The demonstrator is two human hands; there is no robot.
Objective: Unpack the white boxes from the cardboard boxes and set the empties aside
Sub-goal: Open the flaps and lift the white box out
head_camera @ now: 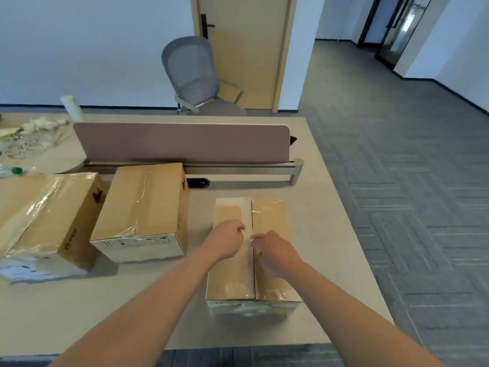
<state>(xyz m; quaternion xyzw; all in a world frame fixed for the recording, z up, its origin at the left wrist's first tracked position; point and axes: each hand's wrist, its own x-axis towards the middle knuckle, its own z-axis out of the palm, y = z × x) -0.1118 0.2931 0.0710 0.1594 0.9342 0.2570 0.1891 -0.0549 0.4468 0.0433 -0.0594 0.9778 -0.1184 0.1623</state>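
A: Far left of the fingers we log a large brown film-wrapped cardboard box [45,218]; nearer them, a medium brown taped cardboard box [144,205]. Both are sealed, and we judge them queued.

B: White boxes?

A: None visible; presumably inside. The narrow brown cardboard box [270,215] lies under the fingers, seam running away from us, which suits peeling.

B: Fingers?

A: Left hand [227,241]: curled, tips at the seam; we cannot tell if they grip. Right hand [275,254]: tips narrow, seemingly pinching the clear tape strip [252,213] between both hands.
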